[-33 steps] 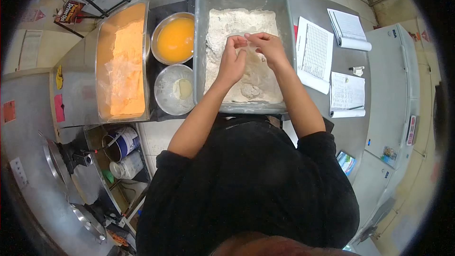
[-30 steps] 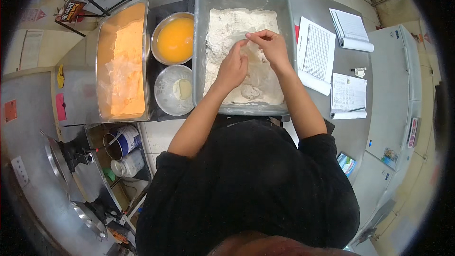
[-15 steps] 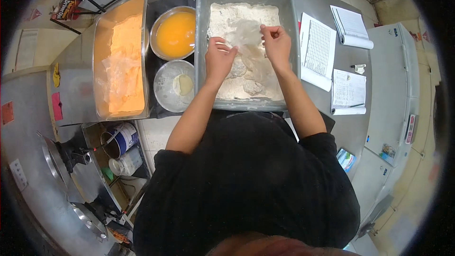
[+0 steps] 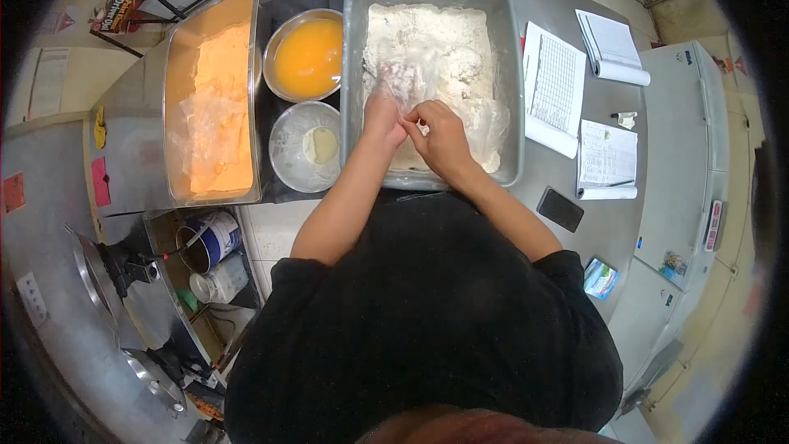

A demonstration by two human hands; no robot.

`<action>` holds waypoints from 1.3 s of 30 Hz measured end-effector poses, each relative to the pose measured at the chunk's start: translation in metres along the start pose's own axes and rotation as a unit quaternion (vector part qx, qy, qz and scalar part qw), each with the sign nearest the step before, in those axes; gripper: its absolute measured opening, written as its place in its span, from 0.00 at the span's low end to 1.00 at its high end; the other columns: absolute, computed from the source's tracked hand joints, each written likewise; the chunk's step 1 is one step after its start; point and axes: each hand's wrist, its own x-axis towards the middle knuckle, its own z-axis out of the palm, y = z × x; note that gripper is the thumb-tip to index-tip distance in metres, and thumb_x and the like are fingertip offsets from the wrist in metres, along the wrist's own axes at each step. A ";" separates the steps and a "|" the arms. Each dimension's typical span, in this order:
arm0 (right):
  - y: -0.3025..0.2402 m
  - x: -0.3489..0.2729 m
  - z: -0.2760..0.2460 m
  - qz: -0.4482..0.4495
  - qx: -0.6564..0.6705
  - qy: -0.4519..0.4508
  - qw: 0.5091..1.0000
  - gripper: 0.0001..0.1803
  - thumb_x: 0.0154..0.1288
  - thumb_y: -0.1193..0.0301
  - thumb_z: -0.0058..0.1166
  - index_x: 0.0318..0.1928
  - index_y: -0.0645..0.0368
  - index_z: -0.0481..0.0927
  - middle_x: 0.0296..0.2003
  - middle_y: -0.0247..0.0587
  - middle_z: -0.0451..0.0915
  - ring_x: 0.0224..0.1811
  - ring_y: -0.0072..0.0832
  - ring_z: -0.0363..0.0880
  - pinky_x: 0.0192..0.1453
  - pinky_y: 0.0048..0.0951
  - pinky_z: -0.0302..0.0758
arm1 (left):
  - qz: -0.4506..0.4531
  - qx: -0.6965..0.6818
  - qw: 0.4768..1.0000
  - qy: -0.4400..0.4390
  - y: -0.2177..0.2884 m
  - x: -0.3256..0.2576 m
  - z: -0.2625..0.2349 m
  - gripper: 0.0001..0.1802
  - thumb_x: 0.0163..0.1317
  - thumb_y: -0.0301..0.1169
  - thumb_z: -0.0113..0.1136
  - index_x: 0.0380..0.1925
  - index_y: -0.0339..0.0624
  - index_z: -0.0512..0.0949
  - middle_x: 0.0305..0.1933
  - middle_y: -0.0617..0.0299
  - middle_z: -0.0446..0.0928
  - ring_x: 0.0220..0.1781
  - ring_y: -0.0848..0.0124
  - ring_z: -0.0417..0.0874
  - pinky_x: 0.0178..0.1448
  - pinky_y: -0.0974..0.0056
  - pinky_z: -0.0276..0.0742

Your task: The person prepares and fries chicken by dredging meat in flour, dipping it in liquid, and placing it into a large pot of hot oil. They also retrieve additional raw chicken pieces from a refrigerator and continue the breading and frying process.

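Over the grey tub (image 4: pixel 514 74) of white flour (image 4: pixel 456 41), my left hand (image 4: pixel 386 111) is pushed into a clear plastic glove (image 4: pixel 411 74). Its fingers show faintly through the film, stretched out toward the far side. My right hand (image 4: pixel 440 136) is closed in a pinch on the glove's cuff, next to my left wrist. A second piece of clear plastic, like another glove (image 4: pixel 491 122), lies on the flour at the right. Flour-coated lumps (image 4: pixel 462 66) sit partly buried beyond my right hand.
Left of the tub stand a metal bowl of orange liquid (image 4: pixel 308 57), a bowl with a pale lump (image 4: pixel 289 160) and a steel pan of orange powder (image 4: pixel 222 82). Papers (image 4: pixel 551 86), notepads (image 4: pixel 606 156) and a black phone (image 4: pixel 560 209) lie on the right.
My hands were apart, holding the plastic up over the tub. Now my left hand is inside the glove, and my right has moved nearer and left to pinch its cuff.
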 end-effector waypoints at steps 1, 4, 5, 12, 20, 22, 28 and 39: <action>-0.001 -0.002 0.000 0.024 0.016 -0.009 1.000 0.08 0.60 0.72 0.66 0.31 0.62 0.79 0.29 0.45 0.80 0.33 0.40 0.79 0.38 0.37 0.74 | -0.010 -0.009 0.999 -0.050 0.000 -0.001 -0.001 0.25 0.79 0.46 0.39 0.63 0.42 0.71 0.60 0.56 0.77 0.59 0.63 0.80 0.58 0.59 0.79; -0.002 -0.002 -0.007 0.024 0.055 -0.050 0.997 0.08 0.62 0.72 0.66 0.32 0.62 0.79 0.29 0.45 0.80 0.33 0.40 0.79 0.38 0.37 0.74 | -0.031 -0.033 0.984 -0.170 0.005 -0.005 -0.003 0.36 0.76 0.60 0.35 0.72 0.48 0.63 0.68 0.53 0.71 0.65 0.59 0.75 0.63 0.54 0.75; -0.001 -0.002 -0.010 0.013 0.067 -0.065 0.996 0.08 0.62 0.71 0.65 0.32 0.62 0.79 0.29 0.45 0.80 0.34 0.40 0.79 0.38 0.37 0.74 | -0.032 -0.039 0.980 -0.190 0.006 -0.004 -0.001 0.39 0.74 0.64 0.34 0.74 0.52 0.59 0.71 0.52 0.67 0.69 0.56 0.72 0.66 0.50 0.72; -0.020 -0.020 -0.008 -0.045 0.178 -0.180 0.967 0.07 0.63 0.72 0.63 0.35 0.61 0.79 0.33 0.46 0.81 0.36 0.44 0.80 0.42 0.40 0.75 | -0.098 -0.036 0.961 -0.258 0.026 0.002 0.020 0.56 0.52 0.84 0.40 0.78 0.76 0.48 0.83 0.55 0.42 0.81 0.41 0.46 0.72 0.26 0.43; 0.019 -0.022 -0.113 -0.022 -0.277 -0.146 0.949 0.11 0.58 0.77 0.54 0.43 0.60 0.83 0.40 0.45 0.78 0.48 0.41 0.75 0.51 0.38 0.71 | 0.079 0.207 0.964 -0.147 0.020 0.020 -0.004 0.40 0.69 0.47 0.59 0.74 0.44 0.55 0.77 0.46 0.55 0.74 0.48 0.65 0.75 0.41 0.63; 0.037 -0.020 -0.127 -0.026 -0.442 -0.168 0.881 0.09 0.58 0.75 0.53 0.39 0.58 0.83 0.42 0.42 0.76 0.51 0.38 0.72 0.52 0.35 0.68 | 0.068 0.354 0.922 -0.144 0.028 -0.004 0.026 0.39 0.64 0.41 0.66 0.71 0.42 0.61 0.72 0.46 0.65 0.70 0.52 0.72 0.72 0.45 0.68; 0.053 0.004 -0.119 -0.059 -0.373 -0.135 0.916 0.05 0.61 0.70 0.60 0.32 0.58 0.81 0.34 0.39 0.78 0.41 0.33 0.78 0.44 0.34 0.73 | 0.163 0.731 0.636 -0.187 -0.009 -0.045 0.053 0.28 0.55 0.39 0.72 0.54 0.38 0.77 0.52 0.51 0.81 0.52 0.55 0.83 0.59 0.54 0.77; 0.004 -0.023 -0.097 0.200 -0.092 -0.068 0.973 0.18 0.68 0.76 0.47 0.56 0.68 0.77 0.40 0.64 0.83 0.44 0.53 0.84 0.52 0.45 0.78 | 0.437 0.659 0.604 -0.104 -0.018 -0.059 0.053 0.14 0.59 0.38 0.68 0.41 0.42 0.84 0.39 0.54 0.83 0.42 0.54 0.83 0.50 0.53 0.78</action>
